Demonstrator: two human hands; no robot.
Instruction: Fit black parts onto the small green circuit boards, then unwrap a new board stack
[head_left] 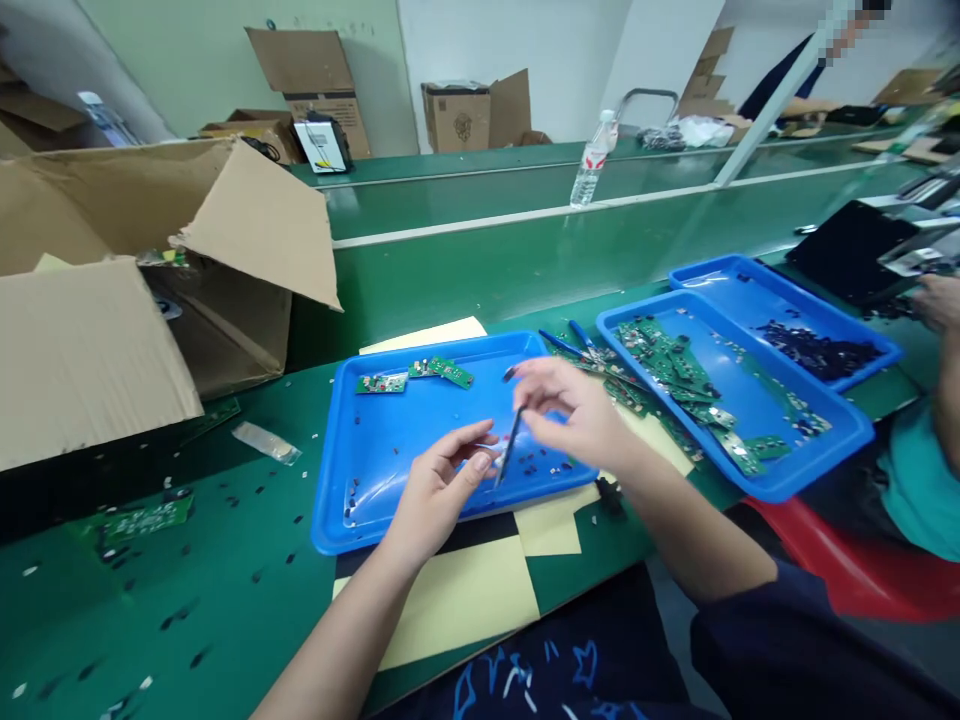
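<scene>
A thin dark strip, which looks like a circuit board (510, 447) seen edge-on, stands tilted between my hands above a blue tray (325, 480). My right hand (574, 405), slightly blurred, pinches its upper end; something small and dark shows at the index fingertip, too blurred to name. My left hand (448, 480) closes thumb and fingers on the board's left face, where small red and white parts show. At the tray's far side lie several green circuit boards (452, 372). Small black pieces (532, 465) are scattered on the tray floor near its front edge and left corner.
Blue-handled pliers (562, 344) lie right of the tray. Beyond them, one blue tray (817, 470) holds green boards, another (892, 355) black pieces. An open cardboard box (75, 350) stands left. A co-worker's hand (941, 300) is far right. A bottle (591, 165) stands behind.
</scene>
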